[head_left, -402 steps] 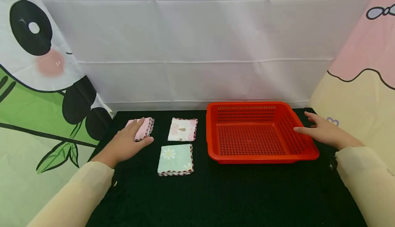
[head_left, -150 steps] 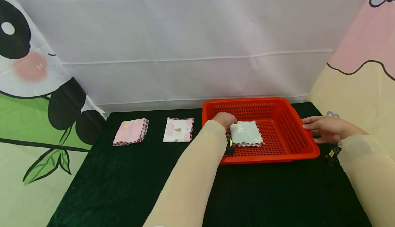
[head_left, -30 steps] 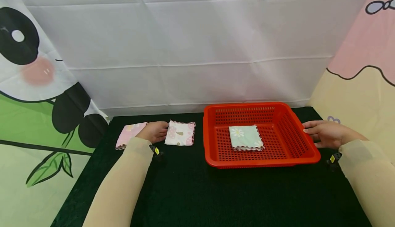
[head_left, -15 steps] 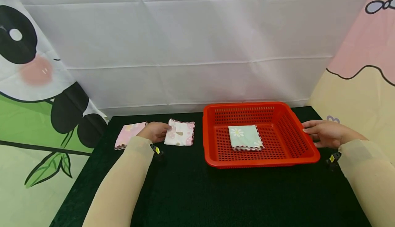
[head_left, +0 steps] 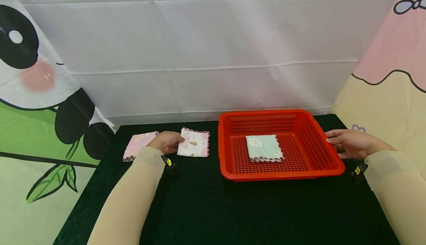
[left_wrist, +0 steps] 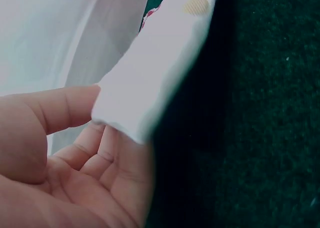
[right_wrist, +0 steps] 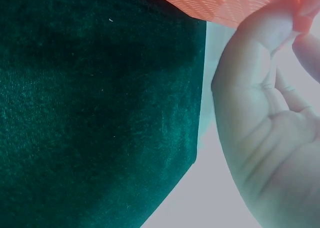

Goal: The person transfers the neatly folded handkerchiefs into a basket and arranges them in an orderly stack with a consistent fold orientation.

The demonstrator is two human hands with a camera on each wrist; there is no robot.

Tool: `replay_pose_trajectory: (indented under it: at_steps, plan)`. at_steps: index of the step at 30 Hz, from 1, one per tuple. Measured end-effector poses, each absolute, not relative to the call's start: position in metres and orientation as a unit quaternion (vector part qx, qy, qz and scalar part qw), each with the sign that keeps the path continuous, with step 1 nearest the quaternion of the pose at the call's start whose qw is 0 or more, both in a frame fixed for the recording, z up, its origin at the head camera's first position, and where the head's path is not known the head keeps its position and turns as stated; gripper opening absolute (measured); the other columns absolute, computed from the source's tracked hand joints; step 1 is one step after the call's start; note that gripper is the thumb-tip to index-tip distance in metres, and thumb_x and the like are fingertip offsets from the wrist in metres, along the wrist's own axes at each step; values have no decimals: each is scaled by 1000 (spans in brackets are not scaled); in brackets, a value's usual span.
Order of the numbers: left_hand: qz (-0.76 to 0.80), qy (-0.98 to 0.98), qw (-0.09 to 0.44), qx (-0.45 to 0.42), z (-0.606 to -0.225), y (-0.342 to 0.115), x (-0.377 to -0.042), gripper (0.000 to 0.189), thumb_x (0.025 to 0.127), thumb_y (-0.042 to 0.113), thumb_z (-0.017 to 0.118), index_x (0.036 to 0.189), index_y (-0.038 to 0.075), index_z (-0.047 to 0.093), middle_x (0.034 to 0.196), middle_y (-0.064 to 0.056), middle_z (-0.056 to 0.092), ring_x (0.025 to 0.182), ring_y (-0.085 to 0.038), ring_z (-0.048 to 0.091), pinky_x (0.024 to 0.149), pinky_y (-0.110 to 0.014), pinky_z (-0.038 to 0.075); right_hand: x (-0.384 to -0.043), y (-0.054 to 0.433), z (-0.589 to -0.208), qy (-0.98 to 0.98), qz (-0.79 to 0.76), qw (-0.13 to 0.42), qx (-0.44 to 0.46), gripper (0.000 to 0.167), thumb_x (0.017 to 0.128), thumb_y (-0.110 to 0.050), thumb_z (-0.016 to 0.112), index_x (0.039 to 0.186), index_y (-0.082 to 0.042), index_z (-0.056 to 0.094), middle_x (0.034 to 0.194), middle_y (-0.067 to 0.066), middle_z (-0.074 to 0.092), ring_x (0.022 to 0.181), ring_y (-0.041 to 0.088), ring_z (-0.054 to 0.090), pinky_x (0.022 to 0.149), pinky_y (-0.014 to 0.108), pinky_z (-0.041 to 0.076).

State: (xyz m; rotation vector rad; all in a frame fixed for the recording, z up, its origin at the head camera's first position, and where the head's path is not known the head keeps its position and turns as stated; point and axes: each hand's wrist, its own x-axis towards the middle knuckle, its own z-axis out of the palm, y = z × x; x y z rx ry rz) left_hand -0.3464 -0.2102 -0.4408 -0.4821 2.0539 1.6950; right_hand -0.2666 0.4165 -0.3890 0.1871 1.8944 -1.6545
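In the head view, my left hand (head_left: 168, 141) pinches the left edge of a folded white handkerchief (head_left: 196, 146) with pink and brown prints. The left wrist view has the thumb above and the fingers beneath the white handkerchief (left_wrist: 145, 73). Partly behind that hand lies a folded pink handkerchief (head_left: 138, 145). A folded mint-green handkerchief (head_left: 265, 148) with a daisy print lies inside the red plastic basket (head_left: 229, 171). My right hand (head_left: 352, 143) grips the basket's right rim; in the right wrist view, thumb and fingers close on the red basket edge (right_wrist: 215, 6).
A dark green cloth (head_left: 259, 211) covers the table. Behind it hangs a white sheet (head_left: 206, 52); printed cartoon curtains flank both sides. The basket stands at the table's back right. The table's right edge (right_wrist: 202, 88) runs close to my right hand.
The mint-green handkerchief went from the table into the basket by my left hand, which then moved back left and took hold of the white handkerchief's edge. My right hand came to grip the basket rim.
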Motion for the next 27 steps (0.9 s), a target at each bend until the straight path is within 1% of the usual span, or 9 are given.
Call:
replay_pose_trajectory:
  at_steps: [5,8,11,15,18,20,24,27]
  plan:
    - [613,738,226,-167,-440,-212,-347,50,103,2,60,150,-5,44,134,-17,56,111,-26,60,100,-40,53,-266,417,-389,713,-626,307,72,19,108,-16,54,114,-28,68,114,-1,71,105,24,65,93,43,55]
    - [613,739,233,-156,-441,-214,-347,53,103,3,60,152,-4,41,137,-17,54,113,-26,58,99,-39,53,-266,416,-389,713,-626,308,72,19,108,-16,54,115,-27,67,113,0,71,105,24,65,92,43,55]
    - [613,739,234,-152,-440,-216,-345,54,103,6,61,153,-1,41,140,-17,53,116,-26,57,102,-40,51,-265,414,-388,714,-625,309,68,18,108,-16,54,115,-26,67,113,-1,71,104,23,65,92,42,55]
    - [620,736,227,-150,-438,-218,-342,50,104,9,61,151,2,44,142,-16,54,120,-27,55,107,-42,47,-265,413,-386,715,-624,308,65,19,108,-16,53,114,-27,67,112,-2,71,104,22,65,92,42,55]
    - [627,733,225,-139,-435,-219,-340,47,104,9,61,149,3,47,141,-15,56,120,-26,57,107,-42,47,-265,413,-384,713,-626,309,65,20,108,-15,53,113,-27,68,112,-2,71,104,22,65,93,42,55]
    - [635,727,225,-132,-434,-218,-339,46,105,9,60,148,2,47,138,-14,58,117,-25,58,105,-40,49,-265,414,-384,712,-627,309,65,20,108,-16,53,113,-28,68,112,-2,71,104,22,66,93,42,55]
    - [650,716,222,-125,-434,-218,-339,44,105,7,59,147,1,48,132,-13,60,110,-23,61,95,-35,54,-265,414,-384,711,-627,312,60,20,108,-16,52,113,-28,68,113,-2,71,105,23,65,94,43,55]
    - [661,709,216,-117,-433,-217,-338,44,105,5,58,147,0,47,130,-13,60,109,-22,62,89,-32,56,-265,413,-384,713,-625,311,63,20,108,-15,53,114,-28,67,113,-2,71,105,23,65,94,43,54]
